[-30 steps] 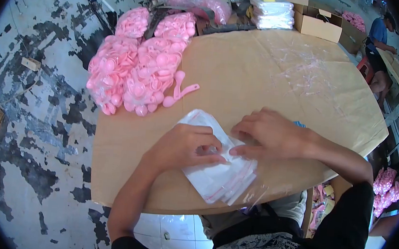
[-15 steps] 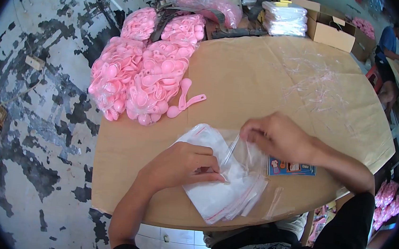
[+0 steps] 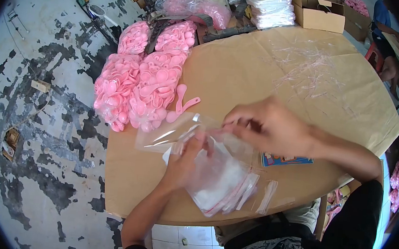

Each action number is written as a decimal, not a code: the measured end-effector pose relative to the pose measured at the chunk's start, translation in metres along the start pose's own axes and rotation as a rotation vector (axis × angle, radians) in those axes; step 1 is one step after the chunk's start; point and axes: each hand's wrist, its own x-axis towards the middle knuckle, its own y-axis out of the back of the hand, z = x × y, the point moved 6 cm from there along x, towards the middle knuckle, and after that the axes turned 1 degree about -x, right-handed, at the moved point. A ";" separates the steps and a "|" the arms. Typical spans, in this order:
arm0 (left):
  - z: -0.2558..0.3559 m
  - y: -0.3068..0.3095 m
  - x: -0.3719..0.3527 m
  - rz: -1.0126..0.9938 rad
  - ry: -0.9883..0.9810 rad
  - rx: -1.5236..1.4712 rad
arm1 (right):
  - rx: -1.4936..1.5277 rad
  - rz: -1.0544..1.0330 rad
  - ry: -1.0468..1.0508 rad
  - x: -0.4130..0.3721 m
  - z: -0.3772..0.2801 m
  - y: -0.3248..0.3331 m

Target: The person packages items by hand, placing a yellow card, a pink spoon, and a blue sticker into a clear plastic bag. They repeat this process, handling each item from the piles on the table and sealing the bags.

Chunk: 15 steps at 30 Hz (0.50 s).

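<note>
Fingers (image 3: 245,134) on bag (image 3: 160,134), spoons (image 3: 181,98) beyond, cards (image 3: 285,162) beside

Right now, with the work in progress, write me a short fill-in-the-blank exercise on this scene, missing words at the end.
1. The left hand and right hand are at a clear plastic sleeve, which stretches toward heaped ____ spoons.
2. Of the two, the ____ hand is nearer the blue printed card.
3. The open box is made of ____.

Missing words: pink; right; cardboard.
</note>
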 end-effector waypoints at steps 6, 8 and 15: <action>0.012 0.022 0.006 0.204 -0.029 -0.397 | -0.437 -0.452 0.105 -0.036 0.036 0.041; 0.008 0.025 0.006 0.239 -0.004 -0.479 | -0.215 -0.522 -0.216 -0.042 0.053 0.040; 0.007 0.025 0.003 0.292 0.002 -0.379 | -0.258 -0.432 -0.404 -0.034 0.059 0.043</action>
